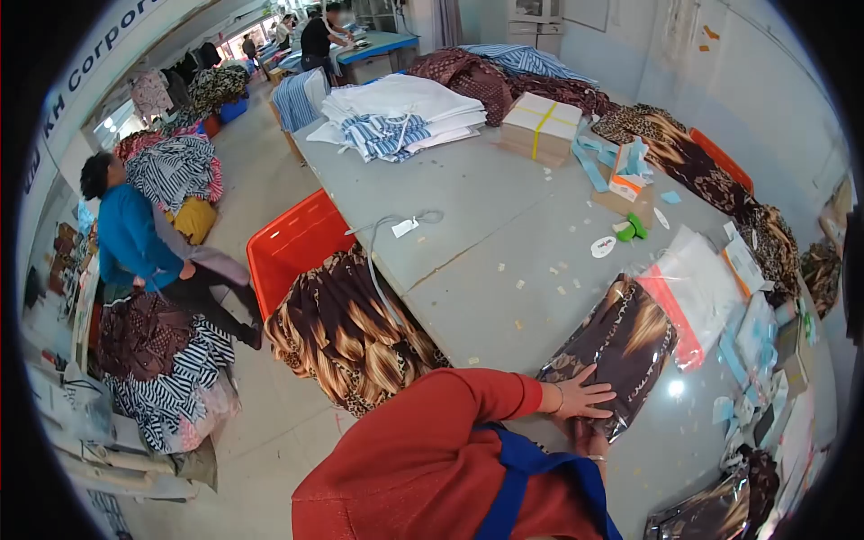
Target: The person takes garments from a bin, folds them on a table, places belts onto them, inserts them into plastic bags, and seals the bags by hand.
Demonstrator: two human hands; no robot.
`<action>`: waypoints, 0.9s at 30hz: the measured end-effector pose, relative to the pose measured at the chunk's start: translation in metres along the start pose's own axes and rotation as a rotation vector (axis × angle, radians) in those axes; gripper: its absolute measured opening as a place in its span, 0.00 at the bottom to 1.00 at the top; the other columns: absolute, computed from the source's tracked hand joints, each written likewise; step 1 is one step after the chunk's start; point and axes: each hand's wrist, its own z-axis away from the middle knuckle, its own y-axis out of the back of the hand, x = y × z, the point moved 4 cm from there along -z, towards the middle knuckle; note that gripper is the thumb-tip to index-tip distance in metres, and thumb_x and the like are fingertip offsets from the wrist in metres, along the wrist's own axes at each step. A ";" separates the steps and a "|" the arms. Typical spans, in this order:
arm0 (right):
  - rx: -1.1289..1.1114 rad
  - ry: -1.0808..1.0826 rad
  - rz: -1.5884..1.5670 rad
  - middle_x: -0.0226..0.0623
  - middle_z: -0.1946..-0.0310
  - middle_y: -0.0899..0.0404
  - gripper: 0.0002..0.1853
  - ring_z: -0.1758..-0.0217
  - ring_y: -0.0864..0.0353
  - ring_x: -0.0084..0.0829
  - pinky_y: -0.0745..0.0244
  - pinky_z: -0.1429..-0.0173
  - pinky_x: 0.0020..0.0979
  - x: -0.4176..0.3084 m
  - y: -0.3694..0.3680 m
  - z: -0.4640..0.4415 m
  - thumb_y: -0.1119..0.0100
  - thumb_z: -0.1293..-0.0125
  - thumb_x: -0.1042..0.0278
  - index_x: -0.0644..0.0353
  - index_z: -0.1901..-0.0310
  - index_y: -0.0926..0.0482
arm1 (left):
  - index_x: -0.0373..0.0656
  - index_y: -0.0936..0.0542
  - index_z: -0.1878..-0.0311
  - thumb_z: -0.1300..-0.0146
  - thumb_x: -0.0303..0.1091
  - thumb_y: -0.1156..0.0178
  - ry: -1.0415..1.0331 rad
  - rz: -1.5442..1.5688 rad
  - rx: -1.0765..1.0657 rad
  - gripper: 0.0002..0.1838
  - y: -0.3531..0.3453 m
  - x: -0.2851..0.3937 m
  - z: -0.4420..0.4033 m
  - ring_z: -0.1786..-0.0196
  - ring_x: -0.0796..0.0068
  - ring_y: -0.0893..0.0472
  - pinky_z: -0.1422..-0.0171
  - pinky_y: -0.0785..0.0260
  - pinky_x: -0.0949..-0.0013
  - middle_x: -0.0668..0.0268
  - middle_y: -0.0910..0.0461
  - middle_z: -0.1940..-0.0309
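Observation:
A folded brown and tan animal-print garment in a clear plastic bag (621, 337) lies on the grey table in front of me. My left hand (583, 396) rests flat on its near left part, with the fingers spread. Close beside it, at the bag's near edge, is my right hand (591, 441); its fingers are mostly hidden, so their grip cannot be made out. Right of the bagged garment lies a stack of clear plastic bags (697, 283) with a pink-red strip. Another bagged print garment (706, 513) lies at the table's near right.
A red crate (292, 238) with print fabric (355, 328) spilling out stands against the table's left side. Farther back are folded white cloths (405, 103), a box with yellow strap (540, 126) and a green tool (633, 227). A person in blue (139, 234) is at the left.

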 end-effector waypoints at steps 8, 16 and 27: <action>0.213 -0.092 0.693 0.42 0.77 0.18 0.17 0.77 0.19 0.36 0.23 0.75 0.36 -0.041 0.005 0.006 0.50 0.33 0.57 0.64 0.65 0.20 | 0.68 0.49 0.26 0.57 0.61 0.33 0.010 -0.273 0.119 0.54 -0.016 -0.003 -0.008 0.22 0.51 0.60 0.32 0.75 0.22 0.55 0.61 0.23; -0.163 1.105 1.596 0.41 0.67 0.20 0.07 0.61 0.21 0.42 0.28 0.56 0.40 -0.036 -0.031 0.075 0.41 0.42 0.68 0.58 0.63 0.20 | 0.69 0.28 0.43 0.46 0.47 0.44 -0.014 -0.141 0.402 0.24 -0.023 -0.007 -0.007 0.29 0.59 0.40 0.35 0.56 0.24 0.67 0.34 0.37; -0.275 0.856 1.922 0.35 0.61 0.25 0.11 0.54 0.24 0.38 0.26 0.50 0.38 -0.037 -0.054 0.077 0.38 0.43 0.60 0.55 0.62 0.24 | 0.72 0.47 0.26 0.42 0.50 0.42 0.086 -0.210 -0.188 0.40 -0.005 -0.002 -0.014 0.22 0.57 0.55 0.33 0.70 0.22 0.63 0.58 0.23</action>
